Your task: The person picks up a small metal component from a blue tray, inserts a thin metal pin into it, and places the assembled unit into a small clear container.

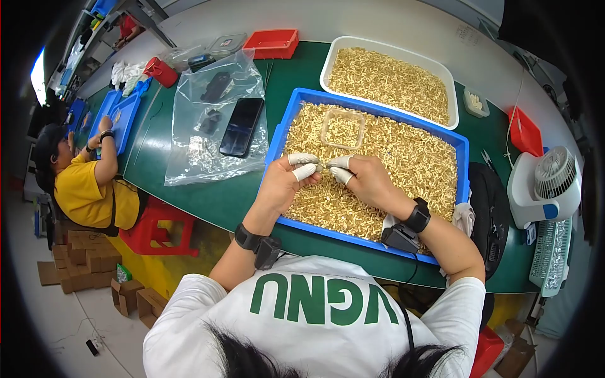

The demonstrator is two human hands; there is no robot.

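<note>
Here, left hand and right hand pinch tiny unclear item over gold-coloured pieces in blue tray.

Bright, even light covers the tabletop, with soft shadows. Glare streaks the plastic bag; beyond the left end, a white panel burns out. Fisheye distortion curves the tabletop's edges, darkening to a black rim.

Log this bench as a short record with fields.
Left hand: white finger cots, above gold pieces; grip unclear
Right hand: white finger cots, fingertips close to the left hand's; grip unclear
Blue tray: gold pieces, clear box among them
Behind: white tray, more gold pieces
Left: phone on clear bag
Right: white fan
Co-worker: yellow top
</note>
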